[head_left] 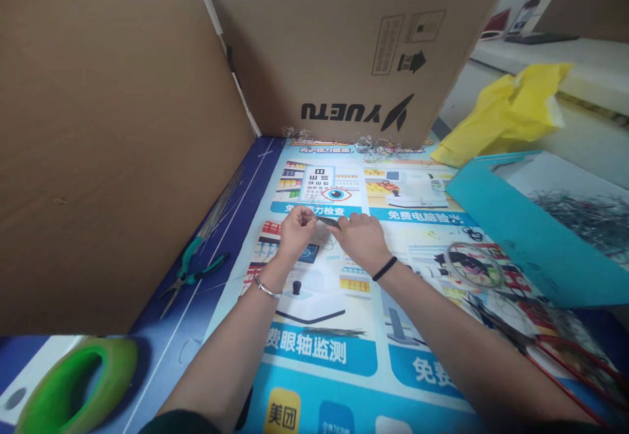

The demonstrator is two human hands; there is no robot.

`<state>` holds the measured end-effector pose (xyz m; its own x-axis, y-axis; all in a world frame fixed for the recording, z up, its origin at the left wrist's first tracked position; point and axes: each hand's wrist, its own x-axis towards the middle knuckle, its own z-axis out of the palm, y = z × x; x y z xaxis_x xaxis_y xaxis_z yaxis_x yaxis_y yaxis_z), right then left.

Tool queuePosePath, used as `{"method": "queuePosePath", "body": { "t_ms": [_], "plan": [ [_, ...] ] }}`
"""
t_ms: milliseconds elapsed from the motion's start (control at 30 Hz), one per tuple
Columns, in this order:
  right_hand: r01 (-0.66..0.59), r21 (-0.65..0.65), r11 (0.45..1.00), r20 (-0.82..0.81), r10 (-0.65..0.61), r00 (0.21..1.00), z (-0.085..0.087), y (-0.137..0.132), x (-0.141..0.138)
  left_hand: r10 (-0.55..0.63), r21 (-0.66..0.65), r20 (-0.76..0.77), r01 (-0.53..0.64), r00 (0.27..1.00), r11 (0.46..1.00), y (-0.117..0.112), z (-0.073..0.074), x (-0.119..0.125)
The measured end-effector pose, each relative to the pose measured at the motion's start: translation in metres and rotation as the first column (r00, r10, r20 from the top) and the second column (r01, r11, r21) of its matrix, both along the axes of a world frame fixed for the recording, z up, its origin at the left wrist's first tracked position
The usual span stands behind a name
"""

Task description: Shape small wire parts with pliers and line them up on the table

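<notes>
My left hand (297, 232) is closed in a pinch, with a thin wire seemingly between the fingertips; fine loops of it curl just below. Wrapped in my right hand (362, 238) is a dark tapered tool that looks like tweezers (328, 221), its narrow end pointing left to the pinched fingers. Its other end is hidden in my palm. Both hands are close together above a printed poster sheet (314, 290). A small bundle of dark thin wire pieces (319, 332) lies on the sheet between my forearms.
Cardboard panels (344, 40) stand at the back and left. Teal-handled pliers (189, 275) and a green tape roll (37, 394) lie left. On the right are a wire coil (474, 283), red-handled scissors (531, 342), a blue box (511, 244) of wire scraps and a yellow bag (501, 116).
</notes>
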<state>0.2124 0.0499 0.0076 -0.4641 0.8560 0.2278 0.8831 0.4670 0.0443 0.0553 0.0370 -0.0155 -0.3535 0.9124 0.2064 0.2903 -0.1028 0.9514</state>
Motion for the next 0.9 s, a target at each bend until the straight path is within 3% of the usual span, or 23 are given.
{"method": "queuePosePath", "body": {
  "t_ms": [300,900],
  "plan": [
    [0.022,-0.01,1.0,0.013,-0.022,1.0,0.0021,-0.0041,-0.003,0.099,0.008,-0.138,-0.099,0.985,0.995,-0.0027,0.0026,0.0064],
    [0.038,-0.071,0.997,0.029,-0.036,0.999,0.0064,-0.0049,-0.0043,0.11,0.038,-0.116,-0.107,0.987,0.994,-0.0048,0.0042,0.0091]
  ]
}}
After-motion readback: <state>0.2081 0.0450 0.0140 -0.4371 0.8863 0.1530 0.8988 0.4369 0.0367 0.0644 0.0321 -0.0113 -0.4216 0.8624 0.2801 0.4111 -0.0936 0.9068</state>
